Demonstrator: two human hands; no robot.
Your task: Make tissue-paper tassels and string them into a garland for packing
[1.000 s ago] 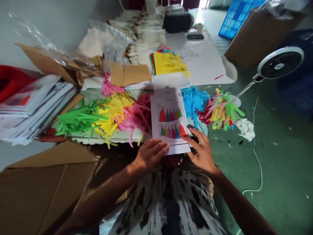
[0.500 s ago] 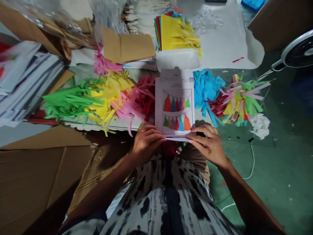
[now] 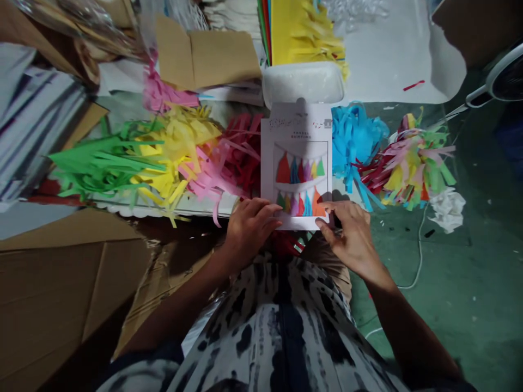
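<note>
From the head view, a printed tassel-bunting card [image 3: 296, 166] lies straight ahead at 12 o'clock from the hands, its long axis running from 12 to 6. The left hand [image 3: 249, 228] rests nearly flat, fingers together across the card's lower-left edge, lying further onto it. The right hand [image 3: 351, 239] is half curled, its fingertips at the lower-right corner; whether it pinches the card, I cannot tell. Behind the card sits a white plastic tray [image 3: 302, 81]. Green, yellow and pink paper tassels [image 3: 163, 163] spread toward 9 o'clock, blue ones [image 3: 355, 141] toward 3.
</note>
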